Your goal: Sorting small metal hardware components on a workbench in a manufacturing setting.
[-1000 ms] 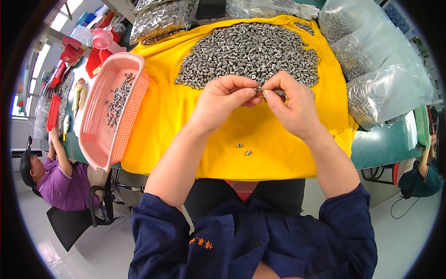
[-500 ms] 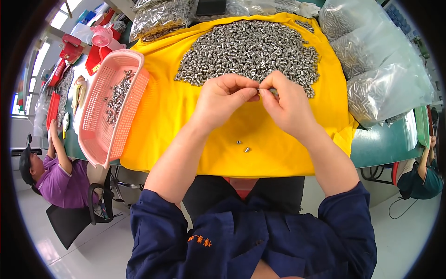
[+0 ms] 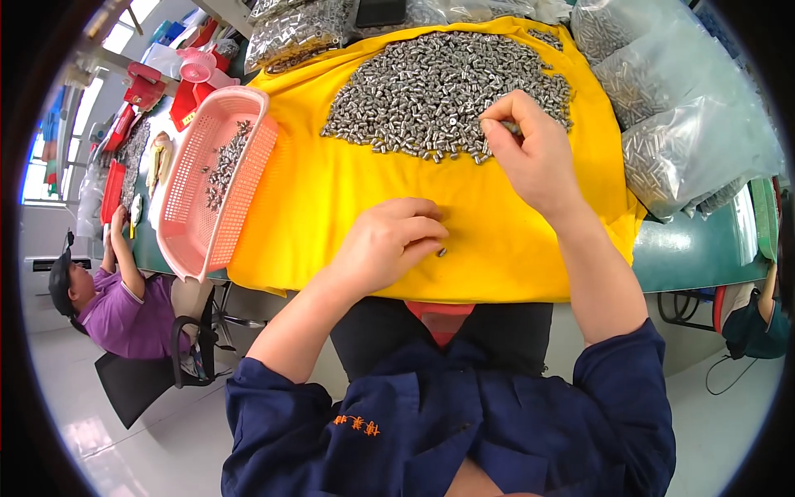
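A big heap of small silver metal cylinders [image 3: 439, 91] lies on a yellow cloth [image 3: 331, 207] spread over the table. My right hand [image 3: 530, 153] reaches to the near right edge of the heap, and its fingertips pinch a small metal piece there. My left hand [image 3: 393, 240] rests low on the cloth near the front edge, fingers curled, next to a loose metal piece [image 3: 442, 252]. Whether the left hand holds anything is hidden by the fingers.
A pink plastic basket [image 3: 195, 224] with several metal pieces sits tilted at the cloth's left. Clear bags of the same parts [image 3: 687, 124] lie at the right and back. Another person in purple [image 3: 116, 306] sits at the left; a further person is at the right edge.
My hands were together over the middle of the cloth. They have parted: the right moved up to the heap, the left dropped toward the cloth's front edge.
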`<state>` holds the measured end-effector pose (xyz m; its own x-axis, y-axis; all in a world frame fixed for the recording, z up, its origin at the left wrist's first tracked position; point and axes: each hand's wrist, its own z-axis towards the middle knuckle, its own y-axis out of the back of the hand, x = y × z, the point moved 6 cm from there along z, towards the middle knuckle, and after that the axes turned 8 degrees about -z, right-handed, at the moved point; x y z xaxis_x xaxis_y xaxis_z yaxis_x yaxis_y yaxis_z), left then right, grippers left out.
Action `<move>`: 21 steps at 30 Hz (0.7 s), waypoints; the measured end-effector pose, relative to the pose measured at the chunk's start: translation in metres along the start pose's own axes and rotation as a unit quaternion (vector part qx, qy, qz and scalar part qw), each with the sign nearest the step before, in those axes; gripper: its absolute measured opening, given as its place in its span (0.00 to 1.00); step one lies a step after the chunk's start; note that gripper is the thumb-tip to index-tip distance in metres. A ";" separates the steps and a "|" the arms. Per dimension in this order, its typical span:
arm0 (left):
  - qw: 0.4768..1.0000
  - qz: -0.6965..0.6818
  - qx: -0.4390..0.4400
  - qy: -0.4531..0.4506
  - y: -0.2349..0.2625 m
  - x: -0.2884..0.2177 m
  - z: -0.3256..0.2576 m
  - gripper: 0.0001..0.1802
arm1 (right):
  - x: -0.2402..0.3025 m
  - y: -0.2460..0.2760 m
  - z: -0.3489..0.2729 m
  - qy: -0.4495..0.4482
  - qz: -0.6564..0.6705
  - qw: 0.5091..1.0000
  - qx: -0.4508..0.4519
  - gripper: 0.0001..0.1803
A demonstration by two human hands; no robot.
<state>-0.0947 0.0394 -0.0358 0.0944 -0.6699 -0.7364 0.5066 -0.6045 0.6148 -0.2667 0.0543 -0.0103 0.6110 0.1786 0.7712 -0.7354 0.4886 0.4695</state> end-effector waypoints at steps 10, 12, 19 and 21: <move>0.973 0.188 -0.068 0.119 0.014 0.040 0.051 0.08 | -0.003 -0.005 0.002 -0.010 -0.017 1.000 0.018 0.03; 0.971 0.201 -0.056 0.118 0.013 0.043 0.051 0.09 | -0.004 -0.005 0.003 -0.009 -0.019 1.000 0.018 0.03; 0.985 0.126 -0.030 0.112 0.014 0.045 0.047 0.07 | -0.002 -0.007 0.000 0.001 -0.019 0.999 0.035 0.04; 0.988 0.122 -0.017 0.091 0.014 0.043 0.049 0.07 | -0.002 -0.007 0.000 0.002 -0.016 0.999 0.033 0.04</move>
<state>-0.1256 -0.0190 -0.0453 0.3692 -0.7032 -0.6076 0.4773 -0.4175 0.7733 -0.2625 0.0511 -0.0149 0.6360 0.1662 0.7536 -0.7325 0.4373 0.5217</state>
